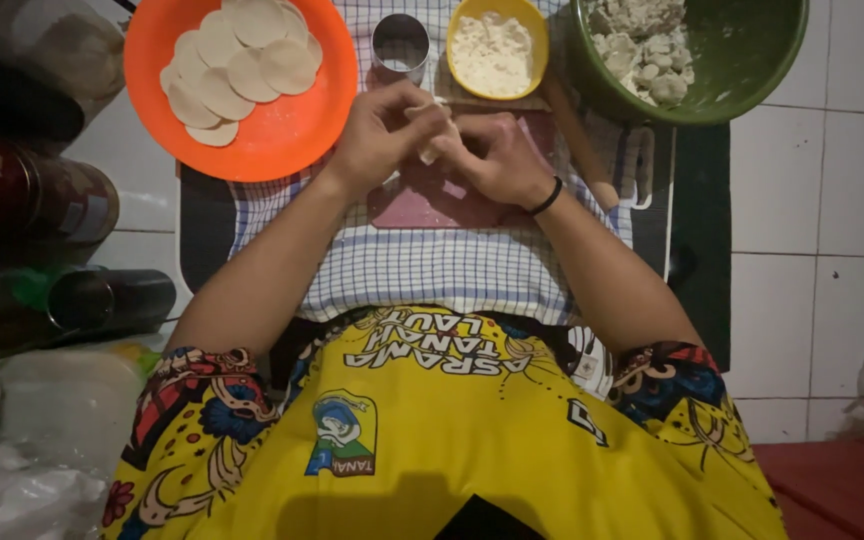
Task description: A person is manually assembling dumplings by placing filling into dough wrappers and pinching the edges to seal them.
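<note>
At far left, an orange plate holds round dough wrappers. Beside it, the left hand and right hand meet, each grip pinched narrow on one pale dumpling above a dark red board. Further right sit a metal ring cutter, a yellow flour bowl and a green bowl, over checked cloth on white floor tiles.

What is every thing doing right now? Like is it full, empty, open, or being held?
Dough piece: pinched between both hands.
Left hand: closed on the dough piece.
Right hand: closed on the dough piece.
Orange plate: partly covered with flat round wrappers.
Yellow bowl: filled with white flour.
Green bowl: part full of pale lumps.
Metal ring cutter: upright, empty.
Rolling pin: lying unused.
</note>
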